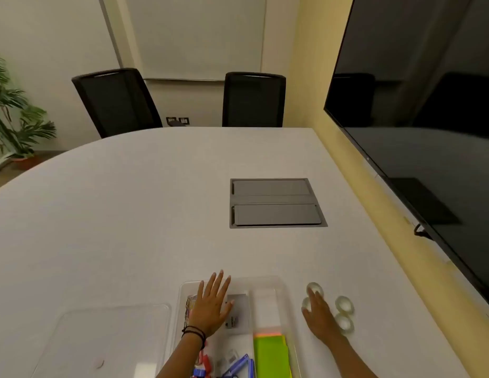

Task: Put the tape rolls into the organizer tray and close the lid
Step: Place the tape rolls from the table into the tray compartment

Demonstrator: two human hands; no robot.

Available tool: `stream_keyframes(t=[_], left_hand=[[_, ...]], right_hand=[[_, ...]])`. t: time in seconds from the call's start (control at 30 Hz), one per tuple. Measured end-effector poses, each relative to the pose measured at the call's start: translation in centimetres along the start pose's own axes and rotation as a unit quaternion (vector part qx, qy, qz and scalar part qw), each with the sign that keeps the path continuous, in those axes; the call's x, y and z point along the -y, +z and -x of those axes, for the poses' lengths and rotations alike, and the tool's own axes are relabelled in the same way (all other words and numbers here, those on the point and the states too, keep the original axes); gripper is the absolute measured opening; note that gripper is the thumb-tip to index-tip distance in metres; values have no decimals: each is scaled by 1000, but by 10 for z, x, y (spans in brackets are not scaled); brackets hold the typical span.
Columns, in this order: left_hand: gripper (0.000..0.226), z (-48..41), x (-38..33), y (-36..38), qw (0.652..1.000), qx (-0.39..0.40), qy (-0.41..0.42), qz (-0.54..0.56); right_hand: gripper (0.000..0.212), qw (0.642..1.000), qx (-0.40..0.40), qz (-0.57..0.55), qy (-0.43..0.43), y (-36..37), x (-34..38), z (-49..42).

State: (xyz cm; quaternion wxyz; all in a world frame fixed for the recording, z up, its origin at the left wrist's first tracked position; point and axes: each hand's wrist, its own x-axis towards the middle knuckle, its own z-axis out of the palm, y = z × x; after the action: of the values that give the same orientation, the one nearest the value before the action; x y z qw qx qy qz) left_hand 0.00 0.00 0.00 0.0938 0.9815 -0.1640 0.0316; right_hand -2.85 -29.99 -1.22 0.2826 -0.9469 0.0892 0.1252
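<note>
Reaching among four tape rolls (344, 305) lying right of the organizer tray (268, 281), the right hand (318, 316) is seemingly closing on one; the left hand (212, 304) is resting flat, open, steadying the tray. Next: lifting into a free compartment.

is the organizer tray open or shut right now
Open. The clear lid lies flat on the table left of the organizer tray, and the tray's compartments are uncovered under the left hand.
</note>
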Motion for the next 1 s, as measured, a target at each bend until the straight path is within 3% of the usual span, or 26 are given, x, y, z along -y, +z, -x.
stream_keyframes(t=[0.03,0.17,0.2,0.27,0.43,0.57,0.77,1.0], left_hand=[[57,-2,2,2,1000,-9,-4,-1],[59,-3,4,0,995,98,-26,17],[65,-6,2,0,989,139,-43,27],[82,-9,3,7,989,134,-67,11],[116,-17,13,22,977,205,-51,38],[101,-20,18,22,973,228,-40,-4],[98,-20,17,23,974,225,-34,-8],[65,-16,22,26,982,182,-44,11]], right_hand=[[62,1000,14,4,8,3,-2,-1],[61,998,40,32,34,5,0,-1],[60,998,39,44,36,6,-1,-2],[57,996,45,68,36,7,0,-6],[51,993,42,100,36,13,-3,-8],[47,990,14,136,44,13,-7,-2],[45,986,4,161,35,11,-11,9],[42,984,-5,173,40,13,-19,20]])
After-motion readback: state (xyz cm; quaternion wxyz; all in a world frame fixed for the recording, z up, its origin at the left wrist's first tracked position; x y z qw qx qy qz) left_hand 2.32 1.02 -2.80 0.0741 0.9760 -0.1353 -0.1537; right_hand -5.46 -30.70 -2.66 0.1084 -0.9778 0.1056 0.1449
